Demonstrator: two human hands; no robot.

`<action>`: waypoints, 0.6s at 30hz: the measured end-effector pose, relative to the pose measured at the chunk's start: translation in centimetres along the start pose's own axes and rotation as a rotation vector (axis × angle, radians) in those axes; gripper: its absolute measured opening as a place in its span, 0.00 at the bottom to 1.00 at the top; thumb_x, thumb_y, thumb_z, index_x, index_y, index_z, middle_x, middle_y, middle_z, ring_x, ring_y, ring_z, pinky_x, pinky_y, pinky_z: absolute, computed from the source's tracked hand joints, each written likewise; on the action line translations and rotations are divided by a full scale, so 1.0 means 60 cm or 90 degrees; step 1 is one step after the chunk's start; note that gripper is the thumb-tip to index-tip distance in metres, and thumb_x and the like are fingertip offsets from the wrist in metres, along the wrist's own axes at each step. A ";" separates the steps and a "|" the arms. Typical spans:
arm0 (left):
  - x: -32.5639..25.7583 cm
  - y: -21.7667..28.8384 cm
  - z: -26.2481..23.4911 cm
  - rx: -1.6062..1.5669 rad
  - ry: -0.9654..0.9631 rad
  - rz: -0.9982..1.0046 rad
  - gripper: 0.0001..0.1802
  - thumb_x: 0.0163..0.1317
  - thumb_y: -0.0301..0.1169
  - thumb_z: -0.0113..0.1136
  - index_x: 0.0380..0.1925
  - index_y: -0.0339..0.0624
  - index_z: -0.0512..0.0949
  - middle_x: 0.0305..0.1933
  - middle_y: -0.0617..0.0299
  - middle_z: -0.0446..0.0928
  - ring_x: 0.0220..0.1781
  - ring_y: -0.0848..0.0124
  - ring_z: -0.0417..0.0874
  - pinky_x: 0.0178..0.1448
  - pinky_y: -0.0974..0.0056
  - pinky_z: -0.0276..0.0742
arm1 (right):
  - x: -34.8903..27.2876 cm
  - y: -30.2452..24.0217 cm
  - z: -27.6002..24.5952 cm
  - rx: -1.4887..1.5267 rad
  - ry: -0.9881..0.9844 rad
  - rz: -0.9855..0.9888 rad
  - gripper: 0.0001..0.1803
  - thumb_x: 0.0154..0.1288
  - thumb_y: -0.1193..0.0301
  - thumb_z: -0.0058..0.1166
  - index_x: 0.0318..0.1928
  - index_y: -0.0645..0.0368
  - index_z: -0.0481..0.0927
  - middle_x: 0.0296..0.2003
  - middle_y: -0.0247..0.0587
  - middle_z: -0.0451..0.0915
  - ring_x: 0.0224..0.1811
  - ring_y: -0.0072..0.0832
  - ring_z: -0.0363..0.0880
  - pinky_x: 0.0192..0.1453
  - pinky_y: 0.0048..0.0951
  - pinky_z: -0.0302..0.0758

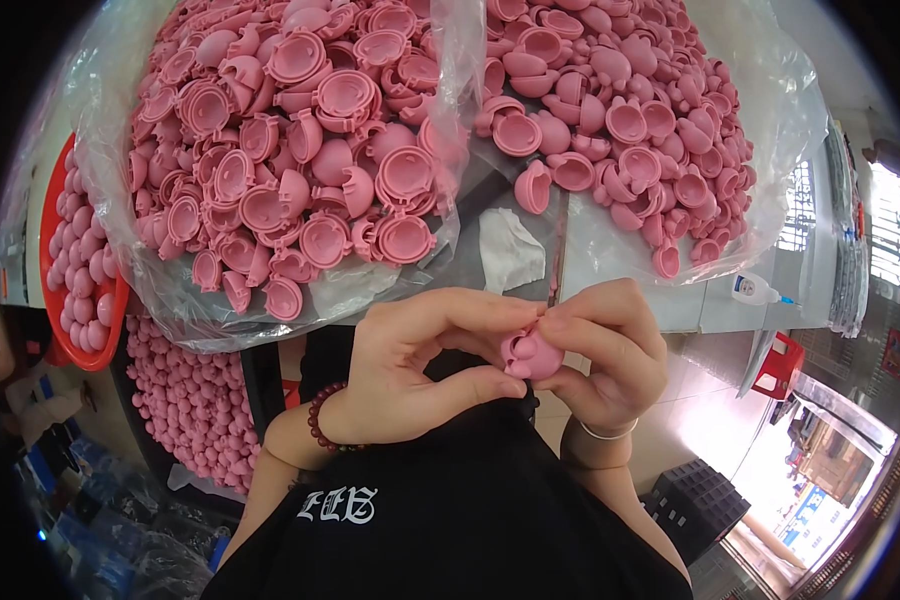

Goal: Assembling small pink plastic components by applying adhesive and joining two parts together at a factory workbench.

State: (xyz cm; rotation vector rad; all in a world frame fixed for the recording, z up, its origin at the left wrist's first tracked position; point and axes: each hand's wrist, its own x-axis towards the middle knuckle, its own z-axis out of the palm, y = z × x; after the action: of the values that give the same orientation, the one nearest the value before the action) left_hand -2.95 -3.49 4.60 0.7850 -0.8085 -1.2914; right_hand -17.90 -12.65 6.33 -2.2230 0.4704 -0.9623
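Note:
Between my two hands, just off the table's near edge, is a small rounded pink plastic piece with a slot and little bumps on its side. The thumb and fingers of my left hand press on its left side. My right hand pinches it from the right, thumb below and fingers above. Whether it is one part or two shells put together I cannot tell. Beyond my left hand lies a big heap of pink half shells on clear plastic. A second heap of pink rounded shells lies beyond my right hand.
A crumpled white cloth lies between the heaps. A small white bottle with a blue tip stands at the table's right. At the left are a red basket of pink balls and a lower container of many pink pieces. A black crate sits lower right.

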 end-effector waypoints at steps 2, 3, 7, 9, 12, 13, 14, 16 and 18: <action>0.001 -0.001 0.000 -0.003 -0.002 -0.007 0.21 0.43 0.17 0.62 0.41 0.29 0.69 0.46 0.44 0.70 0.48 0.62 0.73 0.47 0.64 0.74 | -0.001 -0.004 -0.004 0.031 0.003 0.014 0.18 0.39 0.63 0.62 0.32 0.61 0.77 0.29 0.37 0.74 0.29 0.27 0.70 0.29 0.23 0.65; 0.002 -0.003 0.000 0.002 -0.011 -0.009 0.21 0.43 0.17 0.62 0.41 0.28 0.68 0.46 0.45 0.70 0.47 0.63 0.74 0.47 0.64 0.74 | -0.001 -0.005 -0.005 0.061 0.006 0.028 0.17 0.40 0.68 0.62 0.34 0.59 0.78 0.31 0.36 0.74 0.30 0.26 0.70 0.30 0.21 0.67; 0.005 -0.003 0.001 -0.003 -0.020 -0.019 0.22 0.43 0.16 0.61 0.42 0.28 0.68 0.47 0.45 0.70 0.45 0.65 0.76 0.46 0.65 0.75 | 0.000 -0.004 -0.005 0.045 0.001 0.033 0.17 0.40 0.68 0.62 0.34 0.59 0.78 0.31 0.37 0.74 0.30 0.26 0.71 0.31 0.21 0.67; 0.005 -0.004 -0.001 0.008 -0.029 -0.020 0.23 0.43 0.16 0.62 0.42 0.28 0.68 0.47 0.45 0.70 0.45 0.65 0.75 0.47 0.65 0.74 | -0.002 -0.001 -0.004 0.023 0.000 0.027 0.18 0.39 0.67 0.63 0.34 0.58 0.78 0.31 0.35 0.74 0.29 0.26 0.71 0.30 0.21 0.67; 0.008 -0.001 0.004 0.020 -0.015 -0.013 0.24 0.41 0.16 0.63 0.43 0.29 0.68 0.47 0.45 0.70 0.46 0.65 0.74 0.49 0.65 0.73 | -0.002 -0.002 0.004 -0.043 0.049 -0.010 0.17 0.38 0.69 0.63 0.33 0.56 0.79 0.29 0.31 0.73 0.27 0.24 0.69 0.27 0.19 0.64; 0.009 0.001 0.007 0.020 0.007 -0.006 0.25 0.41 0.16 0.63 0.43 0.29 0.69 0.47 0.46 0.70 0.47 0.66 0.74 0.50 0.65 0.71 | -0.003 -0.004 0.008 -0.043 0.048 -0.010 0.17 0.38 0.69 0.63 0.33 0.56 0.79 0.29 0.31 0.73 0.27 0.24 0.69 0.27 0.19 0.64; 0.010 -0.001 0.005 0.021 0.009 -0.005 0.25 0.41 0.16 0.63 0.43 0.29 0.69 0.47 0.46 0.70 0.47 0.66 0.74 0.50 0.65 0.71 | -0.003 -0.006 0.012 -0.092 0.071 -0.037 0.15 0.37 0.72 0.63 0.32 0.55 0.79 0.28 0.29 0.72 0.25 0.22 0.68 0.26 0.19 0.62; 0.011 -0.005 0.001 0.076 0.009 0.023 0.25 0.39 0.16 0.64 0.42 0.31 0.69 0.47 0.47 0.71 0.47 0.66 0.73 0.52 0.64 0.69 | -0.004 -0.010 0.014 -0.140 0.095 -0.065 0.15 0.36 0.75 0.63 0.31 0.54 0.80 0.28 0.27 0.71 0.23 0.21 0.66 0.24 0.18 0.60; 0.011 -0.005 0.005 0.054 0.043 0.005 0.25 0.38 0.17 0.65 0.41 0.31 0.70 0.46 0.48 0.71 0.47 0.67 0.74 0.51 0.65 0.69 | -0.003 -0.017 0.011 -0.088 0.056 -0.038 0.14 0.34 0.81 0.57 0.28 0.55 0.80 0.27 0.29 0.67 0.24 0.23 0.64 0.23 0.20 0.58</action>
State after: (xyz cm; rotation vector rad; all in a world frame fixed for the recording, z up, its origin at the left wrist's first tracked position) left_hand -3.30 -4.18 4.52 0.8865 -0.8155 -1.2233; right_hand -17.45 -11.54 6.57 -2.3364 0.5283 -1.0923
